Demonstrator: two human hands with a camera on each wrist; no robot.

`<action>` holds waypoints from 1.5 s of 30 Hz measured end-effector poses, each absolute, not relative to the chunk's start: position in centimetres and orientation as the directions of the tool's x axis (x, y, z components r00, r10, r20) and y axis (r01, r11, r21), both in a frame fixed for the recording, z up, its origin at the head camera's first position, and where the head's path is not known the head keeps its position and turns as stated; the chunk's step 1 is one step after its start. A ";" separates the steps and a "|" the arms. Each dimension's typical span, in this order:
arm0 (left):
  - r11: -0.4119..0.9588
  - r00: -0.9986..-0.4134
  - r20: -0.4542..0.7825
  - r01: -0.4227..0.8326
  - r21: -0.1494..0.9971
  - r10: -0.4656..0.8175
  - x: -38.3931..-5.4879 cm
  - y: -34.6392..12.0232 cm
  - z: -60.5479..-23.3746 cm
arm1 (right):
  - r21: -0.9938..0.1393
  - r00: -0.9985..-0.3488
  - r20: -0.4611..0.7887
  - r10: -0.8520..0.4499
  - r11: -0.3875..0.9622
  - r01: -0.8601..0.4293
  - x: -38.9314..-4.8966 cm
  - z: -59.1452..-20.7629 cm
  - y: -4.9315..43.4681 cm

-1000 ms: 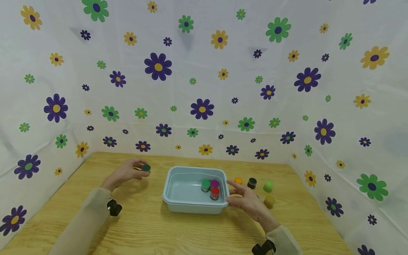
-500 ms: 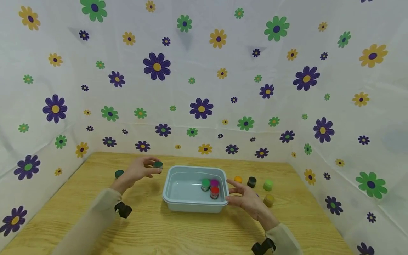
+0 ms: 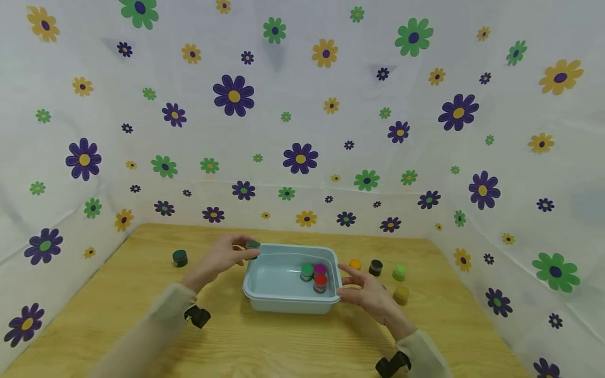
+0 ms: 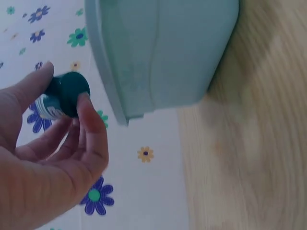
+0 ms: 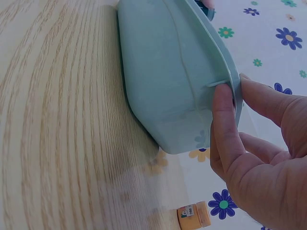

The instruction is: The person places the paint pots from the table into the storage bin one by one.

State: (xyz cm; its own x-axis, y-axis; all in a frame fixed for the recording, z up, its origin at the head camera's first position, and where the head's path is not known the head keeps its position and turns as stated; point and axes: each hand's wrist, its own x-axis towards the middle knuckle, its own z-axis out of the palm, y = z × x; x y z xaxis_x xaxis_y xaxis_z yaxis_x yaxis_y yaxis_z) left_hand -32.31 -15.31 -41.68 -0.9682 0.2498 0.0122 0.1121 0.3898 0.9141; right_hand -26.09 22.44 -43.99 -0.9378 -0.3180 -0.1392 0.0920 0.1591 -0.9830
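A small paint jar with a dark green lid [image 3: 252, 245] is pinched between the thumb and fingers of my left hand [image 3: 221, 259], at the left rim of a pale blue plastic tub [image 3: 293, 300]. In the left wrist view, the jar [image 4: 74, 93] tilts beside the tub's wall [image 4: 177, 52]. My right hand [image 3: 371, 295] grips the tub's right rim, the thumb on one side and fingers on the other in the right wrist view. Inside the tub, toward its right end, stand a green-lidded jar [image 3: 307, 271], a purple-lidded jar [image 3: 320, 269] and a red-lidded jar [image 3: 320, 283].
Another dark green-lidded jar [image 3: 179, 258] stands on the wooden table [image 3: 283, 346] at left. Right of the tub are orange [image 3: 354, 264], black [image 3: 375, 267], light green [image 3: 399, 271] and mustard [image 3: 401, 295] jars; one more is mostly hidden behind my right hand. Flowered cloth [image 3: 264, 131] surrounds the table.
My left hand has carried its jar rightward to the tub's left rim, uncovering another dark green-lidded jar behind it. My right hand has stayed at the tub.
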 end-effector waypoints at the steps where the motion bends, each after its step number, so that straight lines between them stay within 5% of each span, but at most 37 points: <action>1: 0.384 -0.968 0.014 0.114 0.916 0.252 -32.2 -14.8 -41.7 | -0.982 -0.940 -0.141 -0.311 0.164 0.093 -26.0 -43.9 22.5; 21: 0.351 -0.952 0.096 0.200 0.915 0.291 -30.0 -9.5 -43.0 | -0.982 -0.940 -0.151 -0.307 0.153 0.107 -26.3 -44.4 22.0; 36: 0.534 -0.924 0.148 0.329 0.779 0.353 -29.7 -6.2 -43.4 | -0.986 -0.940 -0.148 -0.306 0.124 0.115 -26.3 -44.5 22.3; 45: 0.554 -0.913 0.071 0.305 0.774 0.403 -30.4 -4.9 -43.4 | -0.987 -0.937 -0.143 -0.318 0.114 0.112 -26.3 -44.3 22.3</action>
